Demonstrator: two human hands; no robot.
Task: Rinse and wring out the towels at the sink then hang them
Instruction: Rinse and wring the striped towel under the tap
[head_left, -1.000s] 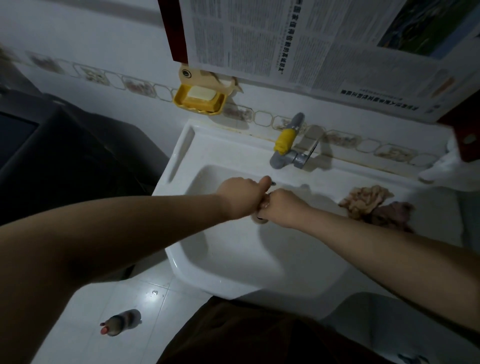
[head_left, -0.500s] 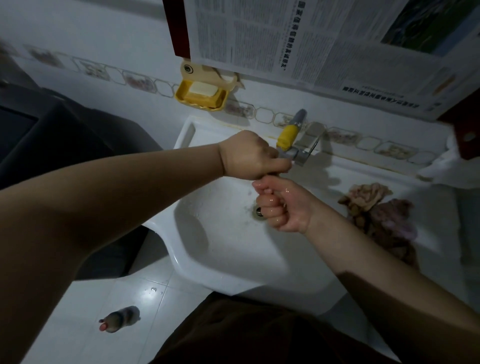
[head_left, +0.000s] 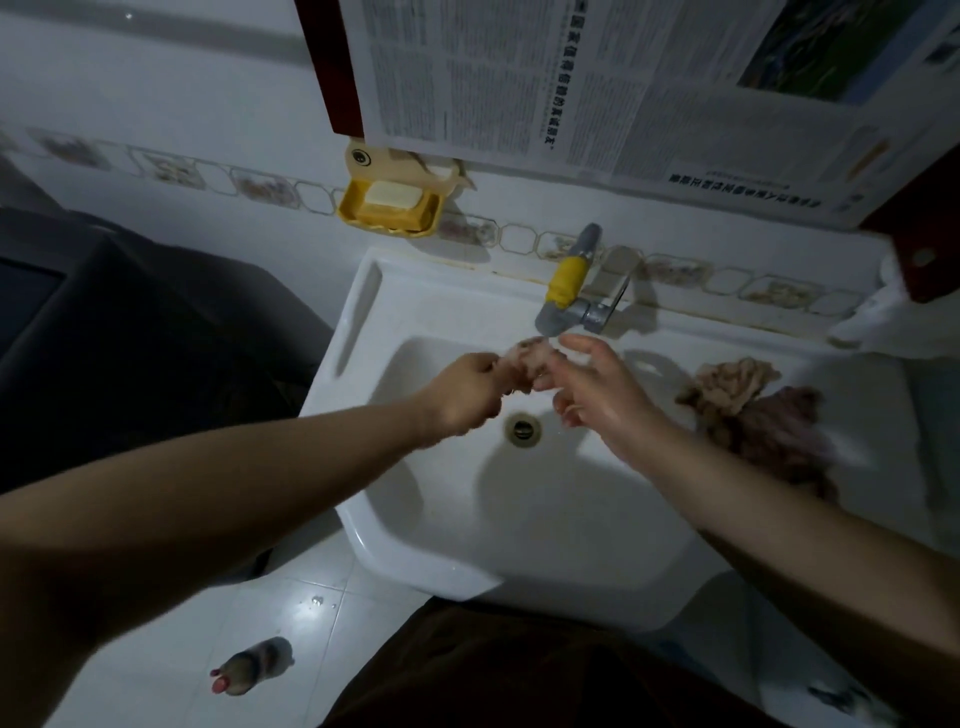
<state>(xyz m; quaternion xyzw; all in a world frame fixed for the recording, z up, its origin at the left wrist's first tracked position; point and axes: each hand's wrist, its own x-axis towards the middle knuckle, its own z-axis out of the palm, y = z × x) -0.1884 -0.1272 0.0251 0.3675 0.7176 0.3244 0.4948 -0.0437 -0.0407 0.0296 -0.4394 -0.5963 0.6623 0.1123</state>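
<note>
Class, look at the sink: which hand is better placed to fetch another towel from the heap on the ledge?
Right. The right hand is open and nearer the heap of towels; the left hand grips a small cloth under the tap.

One head-worn camera looks steeply down, close over the sink (head_left: 415, 545).

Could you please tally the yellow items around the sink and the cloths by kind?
Yellow soap dish: 1
Yellow tap handle: 1
Small towel held between the left hand and right hand: 1
Towels on the sink ledge, tan towel and purplish towel: 2
Total: 5
</note>
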